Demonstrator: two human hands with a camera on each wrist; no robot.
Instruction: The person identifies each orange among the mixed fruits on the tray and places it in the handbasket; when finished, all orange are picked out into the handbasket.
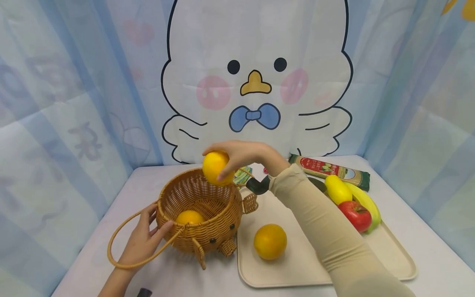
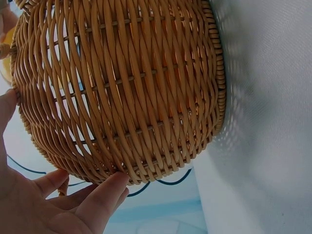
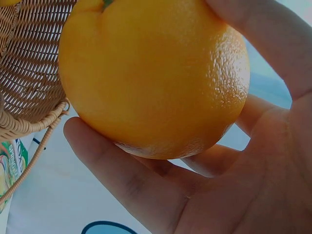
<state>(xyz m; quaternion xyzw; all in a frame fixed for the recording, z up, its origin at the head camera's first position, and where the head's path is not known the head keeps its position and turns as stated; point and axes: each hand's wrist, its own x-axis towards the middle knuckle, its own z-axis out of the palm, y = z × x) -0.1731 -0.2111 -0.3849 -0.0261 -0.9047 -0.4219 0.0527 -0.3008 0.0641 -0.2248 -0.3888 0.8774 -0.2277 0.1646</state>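
Note:
My right hand (image 1: 237, 159) holds an orange (image 1: 215, 168) just above the right side of the basket's opening. In the right wrist view, thumb and fingers curve around this orange (image 3: 151, 78), and a green stem spot shows at its top. The brown wicker basket (image 1: 217, 235), shaped like an animal's head, stands on the table with another orange (image 1: 190, 217) inside. My left hand (image 1: 142, 241) rests spread against the basket's left side, thumb by the rim and fingers on the outer weave (image 2: 131, 97). The basket's handle (image 1: 111, 251) loops over the left wrist.
A beige tray (image 1: 297, 276) lies right of the basket, carrying a third orange (image 1: 270, 241), a red fruit (image 1: 355, 216), a lemon (image 1: 338, 189) and a banana (image 1: 365, 202). Behind them is a long food packet (image 1: 334, 170). A colourful packet (image 1: 243, 175) lies behind the basket. Printed curtains surround the table.

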